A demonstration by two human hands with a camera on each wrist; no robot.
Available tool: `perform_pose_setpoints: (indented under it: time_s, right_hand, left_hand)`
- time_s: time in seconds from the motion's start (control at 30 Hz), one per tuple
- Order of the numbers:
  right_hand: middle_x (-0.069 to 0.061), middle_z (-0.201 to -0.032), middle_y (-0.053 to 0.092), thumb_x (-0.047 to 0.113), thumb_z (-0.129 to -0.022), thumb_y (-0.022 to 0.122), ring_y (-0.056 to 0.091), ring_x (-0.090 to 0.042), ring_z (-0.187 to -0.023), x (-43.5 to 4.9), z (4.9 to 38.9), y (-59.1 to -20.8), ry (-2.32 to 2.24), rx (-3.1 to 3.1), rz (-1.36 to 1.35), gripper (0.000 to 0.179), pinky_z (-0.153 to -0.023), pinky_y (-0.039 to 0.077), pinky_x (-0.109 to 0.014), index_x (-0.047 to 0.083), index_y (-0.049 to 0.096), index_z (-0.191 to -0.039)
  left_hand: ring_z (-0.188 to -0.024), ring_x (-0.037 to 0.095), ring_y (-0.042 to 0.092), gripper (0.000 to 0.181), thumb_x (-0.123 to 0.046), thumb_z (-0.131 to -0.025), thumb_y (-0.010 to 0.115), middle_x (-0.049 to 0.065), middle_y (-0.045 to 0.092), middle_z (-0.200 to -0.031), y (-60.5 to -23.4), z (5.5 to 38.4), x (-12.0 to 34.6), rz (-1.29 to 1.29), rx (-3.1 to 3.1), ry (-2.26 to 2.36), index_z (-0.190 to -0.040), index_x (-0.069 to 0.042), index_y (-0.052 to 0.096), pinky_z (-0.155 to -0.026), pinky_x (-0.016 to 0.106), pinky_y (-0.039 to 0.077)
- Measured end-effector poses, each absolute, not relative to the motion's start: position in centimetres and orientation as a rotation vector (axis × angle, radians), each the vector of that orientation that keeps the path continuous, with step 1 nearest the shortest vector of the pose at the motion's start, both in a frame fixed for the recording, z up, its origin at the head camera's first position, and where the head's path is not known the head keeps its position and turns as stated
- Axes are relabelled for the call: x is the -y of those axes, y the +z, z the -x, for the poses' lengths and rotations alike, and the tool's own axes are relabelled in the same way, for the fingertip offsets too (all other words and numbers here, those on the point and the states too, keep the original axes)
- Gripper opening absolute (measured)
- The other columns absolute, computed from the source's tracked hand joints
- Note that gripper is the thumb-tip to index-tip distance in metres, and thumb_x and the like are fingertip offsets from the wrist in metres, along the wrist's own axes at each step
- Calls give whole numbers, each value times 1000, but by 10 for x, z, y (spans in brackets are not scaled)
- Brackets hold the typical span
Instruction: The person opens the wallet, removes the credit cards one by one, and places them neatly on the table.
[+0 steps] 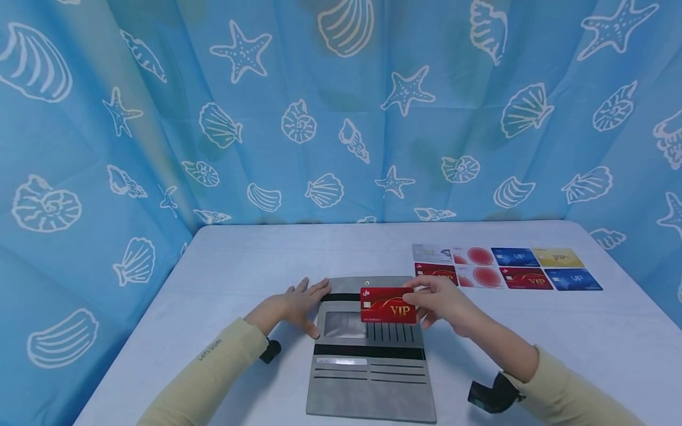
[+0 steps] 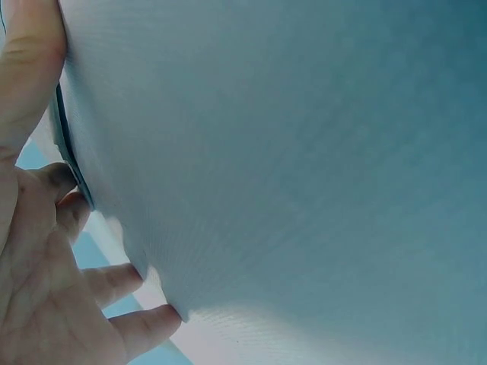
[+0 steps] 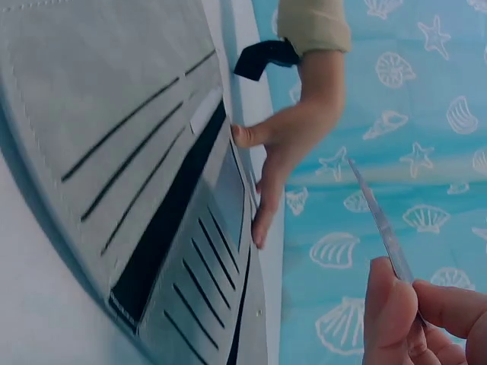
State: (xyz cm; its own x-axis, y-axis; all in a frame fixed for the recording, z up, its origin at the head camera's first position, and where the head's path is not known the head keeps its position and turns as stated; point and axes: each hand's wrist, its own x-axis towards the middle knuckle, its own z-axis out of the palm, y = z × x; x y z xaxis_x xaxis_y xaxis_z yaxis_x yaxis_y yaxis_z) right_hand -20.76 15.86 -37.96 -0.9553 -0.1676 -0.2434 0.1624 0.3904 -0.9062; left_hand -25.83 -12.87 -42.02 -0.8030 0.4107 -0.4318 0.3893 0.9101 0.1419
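Note:
A grey card wallet (image 1: 370, 399) lies unfolded on the white table, with rows of slots, a window pocket (image 1: 341, 325) and dark bands. My left hand (image 1: 293, 307) rests at its left edge, fingers spread; in the left wrist view, the thumb and fingertips (image 2: 144, 331) touch down along that side. Between thumb and fingers my right hand (image 1: 444, 302) pinches a red VIP card (image 1: 386, 307) by its right end. The card is held above the upper slots (image 1: 391, 332) and hides part of them. Seen from the right wrist, the card (image 3: 383, 224) appears nearly edge-on.
Two rows of cards lie at the back right, among them a gold card (image 1: 557, 257), a blue card (image 1: 573, 280) and another red card (image 1: 526, 278). Behind the table (image 1: 256, 248) hangs a blue curtain (image 1: 330, 77) with shell prints.

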Motion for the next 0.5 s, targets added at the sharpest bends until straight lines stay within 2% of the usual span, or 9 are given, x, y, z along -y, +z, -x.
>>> perform_pose_setpoints:
  time_s: [0.23, 0.5]
  right_hand:
    - [-22, -125, 50, 34, -82, 67, 60, -19, -74, -177, 218, -382, -1616, -2401, -49, 58, -64, 54, -33, 2, 49, -127]
    - [-24, -132, 44, 39, -85, 63, 58, -16, -73, -199, 228, -386, -1664, -2418, -131, 64, -65, 52, -26, 3, 44, -134]
  left_hand:
    - [-140, 35, 2, 104, -41, -69, 76, 1, 5, -155, -416, 256, 129, -592, -2584, 94, -148, -14, 14, -110, 54, 12]
    - [-140, 34, 2, 104, -42, -69, 76, -1, 5, -155, -417, 257, 129, -593, -2592, 74, -148, -16, 13, -110, 53, 12]
